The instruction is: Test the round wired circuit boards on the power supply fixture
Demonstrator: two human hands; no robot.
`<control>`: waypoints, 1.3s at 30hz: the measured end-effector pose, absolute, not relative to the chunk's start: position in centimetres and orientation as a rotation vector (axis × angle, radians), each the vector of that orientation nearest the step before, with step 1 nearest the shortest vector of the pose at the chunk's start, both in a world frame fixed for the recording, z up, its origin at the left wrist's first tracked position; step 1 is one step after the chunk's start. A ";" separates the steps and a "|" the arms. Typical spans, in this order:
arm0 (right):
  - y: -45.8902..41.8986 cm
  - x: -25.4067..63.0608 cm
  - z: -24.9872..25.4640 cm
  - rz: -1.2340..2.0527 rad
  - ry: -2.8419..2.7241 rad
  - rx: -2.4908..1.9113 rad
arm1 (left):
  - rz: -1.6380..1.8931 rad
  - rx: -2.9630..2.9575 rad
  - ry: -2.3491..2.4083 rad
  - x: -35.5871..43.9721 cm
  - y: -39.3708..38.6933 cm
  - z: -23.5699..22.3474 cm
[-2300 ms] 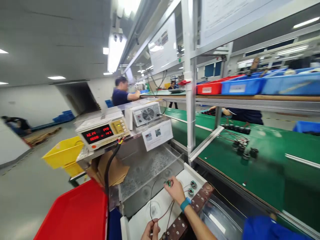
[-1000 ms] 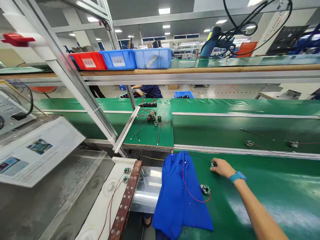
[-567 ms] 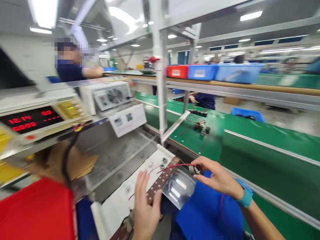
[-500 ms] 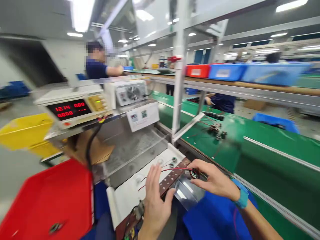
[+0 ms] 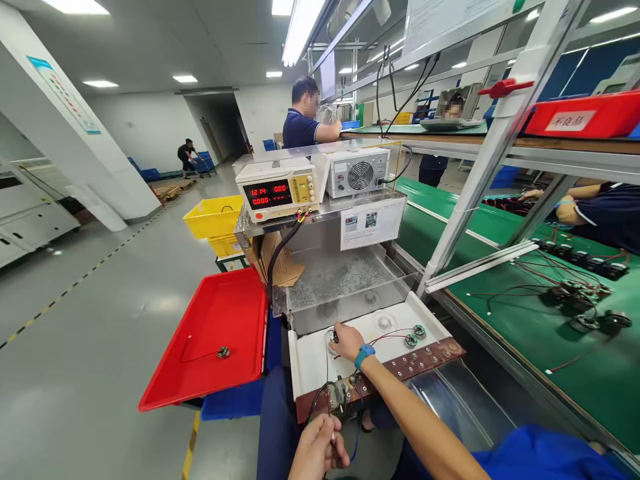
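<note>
My right hand (image 5: 345, 340), with a teal wristband, rests on the white fixture board (image 5: 313, 360) and pinches a small round motor part at its left nest. My left hand (image 5: 316, 450) is low at the frame's bottom, closed on thin black and red wires that run up to a clip block (image 5: 339, 393) on the brown terminal strip (image 5: 415, 363). Two more small round parts (image 5: 415, 335) with red leads sit on the board to the right. A meter with red digits (image 5: 277, 191) stands above.
A red tray (image 5: 210, 333) holding one wired part lies to the left, yellow bins (image 5: 215, 217) behind it. The green conveyor (image 5: 525, 300) with several black parts runs along the right. A blue cloth (image 5: 545, 457) is at bottom right. Other people work further along the line.
The view swung from the conveyor back to the test station. My right hand brought a wired part from the belt to the white board; my left hand dropped from the brown strip onto the wires.
</note>
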State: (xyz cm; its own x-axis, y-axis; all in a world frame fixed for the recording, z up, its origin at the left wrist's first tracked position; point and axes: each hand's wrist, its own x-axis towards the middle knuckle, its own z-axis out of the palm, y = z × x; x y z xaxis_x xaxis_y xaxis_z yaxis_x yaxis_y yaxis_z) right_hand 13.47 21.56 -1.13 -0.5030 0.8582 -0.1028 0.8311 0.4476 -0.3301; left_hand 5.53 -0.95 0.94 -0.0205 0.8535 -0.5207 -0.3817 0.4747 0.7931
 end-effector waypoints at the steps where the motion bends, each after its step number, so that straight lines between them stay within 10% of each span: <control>1: 21.6 13.0 -1.4 0.499 -2.606 -1.551 | 1.057 0.467 1.209 5.4 -1.0 1.2; 10: 22.2 12.8 -2.8 0.532 -2.635 -1.659 | 1.162 0.608 1.292 5.3 4.7 5.0; 39: 23.0 13.6 -3.6 0.645 -2.629 -1.596 | 0.773 1.315 1.667 5.5 12.6 -2.8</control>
